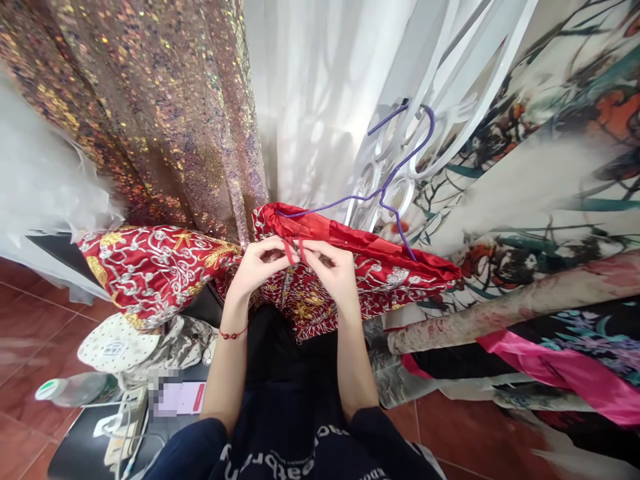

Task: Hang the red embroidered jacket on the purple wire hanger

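Observation:
A red garment (380, 267) with silver and gold embroidery hangs on a purple wire hanger (395, 173) in front of me. My left hand (257, 263) and my right hand (333, 267) meet at its upper edge. Both pinch thin red ties (295, 252) of the garment between the fingertips. A red string bracelet sits on my left wrist. A second piece of the same red embroidered cloth (150, 267) lies to the left.
Sequinned brown fabric (160, 107) and a white curtain (310, 93) hang behind. Floral printed cloth (550, 167) and pink fabric (565, 373) pile on the right. A white iron (117, 347), a plastic bottle (70, 390) and cables lie at lower left on red floor tiles.

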Demonstrator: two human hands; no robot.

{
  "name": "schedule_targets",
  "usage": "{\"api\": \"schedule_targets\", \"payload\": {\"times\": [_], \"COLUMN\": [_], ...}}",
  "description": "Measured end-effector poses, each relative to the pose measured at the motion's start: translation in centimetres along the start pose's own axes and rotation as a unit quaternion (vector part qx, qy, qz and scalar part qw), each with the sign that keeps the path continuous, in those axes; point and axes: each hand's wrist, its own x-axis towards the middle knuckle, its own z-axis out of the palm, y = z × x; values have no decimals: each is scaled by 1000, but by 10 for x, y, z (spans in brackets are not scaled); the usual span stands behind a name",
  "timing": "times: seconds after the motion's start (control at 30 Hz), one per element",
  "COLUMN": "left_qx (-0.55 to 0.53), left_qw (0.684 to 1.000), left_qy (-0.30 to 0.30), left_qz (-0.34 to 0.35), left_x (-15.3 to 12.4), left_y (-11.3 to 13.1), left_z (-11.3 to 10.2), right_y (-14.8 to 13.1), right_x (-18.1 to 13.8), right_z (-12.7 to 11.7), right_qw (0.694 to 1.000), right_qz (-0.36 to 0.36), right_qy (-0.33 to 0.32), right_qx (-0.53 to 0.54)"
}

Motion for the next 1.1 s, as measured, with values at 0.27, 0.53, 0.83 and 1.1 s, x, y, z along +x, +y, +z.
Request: {"api": "schedule_targets", "payload": {"times": [0.27, 0.53, 0.83, 1.1], "left_qx": [56, 29, 252, 357], "left_qw": [993, 998, 958, 902], "left_qy": [-81, 14, 140, 245], "left_qz": [-68, -54, 5, -3], "left_x": [-5, -5, 3, 20], "left_y": [5, -6, -1, -13], "left_z": [-2, 3, 12, -6], "right_y": [14, 10, 9, 12], "right_x": [-6, -6, 1, 1], "right_z": [-7, 6, 11, -3], "right_qw": [970, 955, 952, 944], "right_qz": [-115, -125, -100, -70], "right_qy": [-110, -13, 102, 165], "right_qx": [-182, -267, -271, -276]}}
